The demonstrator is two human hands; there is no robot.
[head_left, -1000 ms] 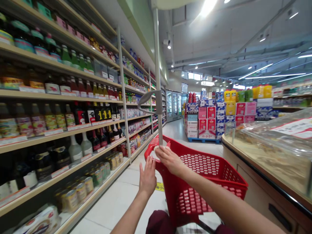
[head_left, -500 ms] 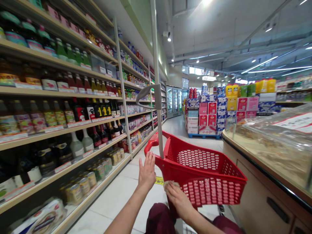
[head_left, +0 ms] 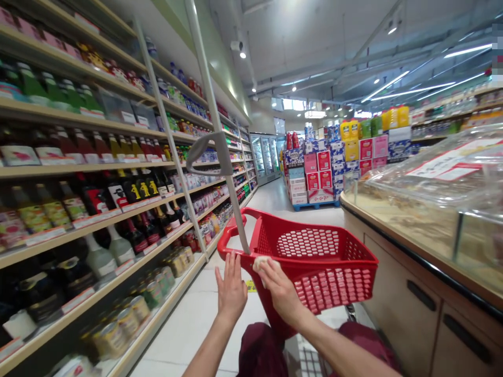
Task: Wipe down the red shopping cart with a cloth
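In front of my knees stands a red plastic shopping cart [head_left: 271,309] with a perforated basket and a tall grey pole [head_left: 206,78] carrying a grey loop grip. My left hand [head_left: 231,285] rests its outstretched fingers against the near side of the cart's red handle [head_left: 225,241]; nothing shows in it. A crumpled pale cloth [head_left: 261,263] is under the fingers of my right hand [head_left: 281,288], pressed on the cart's upper side just below the rim. The palm side of that hand is hidden.
Shelves of bottles and cans [head_left: 129,214] run along the left. To the right is a display counter [head_left: 412,241] with glass sides and clear plastic covers. Farther ahead stand stacked cartons [head_left: 318,178] on a blue pallet [head_left: 314,206], with glass-door coolers [head_left: 267,152] behind.
My right hand has moved the cloth up the cart's side, close to the rim. The left hand stays at the handle. The view has shifted right, and the pole now leans left in it.
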